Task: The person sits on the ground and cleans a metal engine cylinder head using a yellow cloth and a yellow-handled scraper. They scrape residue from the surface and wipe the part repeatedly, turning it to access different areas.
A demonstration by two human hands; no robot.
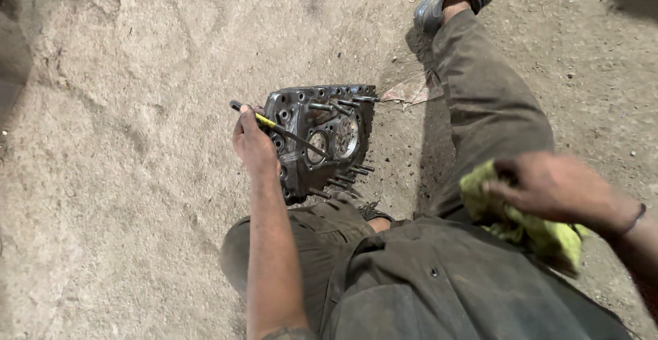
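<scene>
At the centre of the frame the engine part (321, 138) is dark cast metal, greasy and dull with a faint sheen on its flat face and studs. The tool (274, 126) across it has a thin dark metal shaft and a yellow band that looks like plastic. At the right edge the rag (521, 227) is yellow-green cloth, fuzzy and soiled. The trousers (480, 93) are matt, dusty olive fabric. The floor (116, 175) is rough, gritty, pale concrete or packed earth.

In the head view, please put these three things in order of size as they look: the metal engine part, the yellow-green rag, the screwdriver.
1. Metal engine part, largest.
2. Yellow-green rag; it is nearer the camera and partly covered by the right hand, so unsure.
3. Screwdriver in the left hand, thinnest.
</scene>
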